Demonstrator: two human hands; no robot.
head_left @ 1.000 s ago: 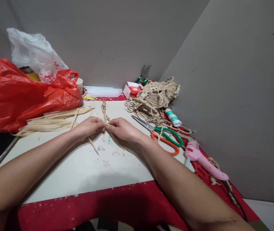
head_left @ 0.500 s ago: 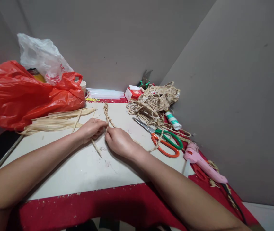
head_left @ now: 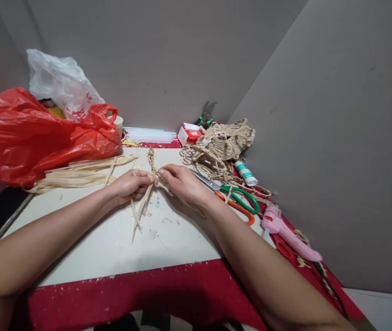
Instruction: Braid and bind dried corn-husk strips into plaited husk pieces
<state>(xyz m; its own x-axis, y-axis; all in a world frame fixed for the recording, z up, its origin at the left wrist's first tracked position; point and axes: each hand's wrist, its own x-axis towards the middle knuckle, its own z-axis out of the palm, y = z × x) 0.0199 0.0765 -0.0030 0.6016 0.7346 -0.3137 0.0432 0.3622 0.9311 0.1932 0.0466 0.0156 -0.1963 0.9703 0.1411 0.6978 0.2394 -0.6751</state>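
A braided straw cord [head_left: 150, 158] lies on the white board, its near end running between my two hands. My left hand [head_left: 132, 185] pinches this end with thumb and forefinger. Loose pale dried-leaf strips [head_left: 144, 203] hang below the left fingers toward me. Close by on the right, my right hand [head_left: 184, 184] has its thumb and forefinger closed on the cord at the same spot. Part of the cord passes under the right palm and shows again below it. Behind my left hand lies a bundle of dried-leaf strips [head_left: 75, 178].
A red plastic bag [head_left: 26, 138] bulges at the left. Coiled straw rope [head_left: 230, 142], scissors [head_left: 239, 200] and a white-green tube [head_left: 246, 173] lie right of my hands. A pink glue gun [head_left: 290, 234] rests at the right edge. Clear glue sticks [head_left: 150, 134] lie at the back.
My right hand has moved up and to the right, its fingers now at the cord. More leaf strips now show hanging below my left hand, which has stayed in place.
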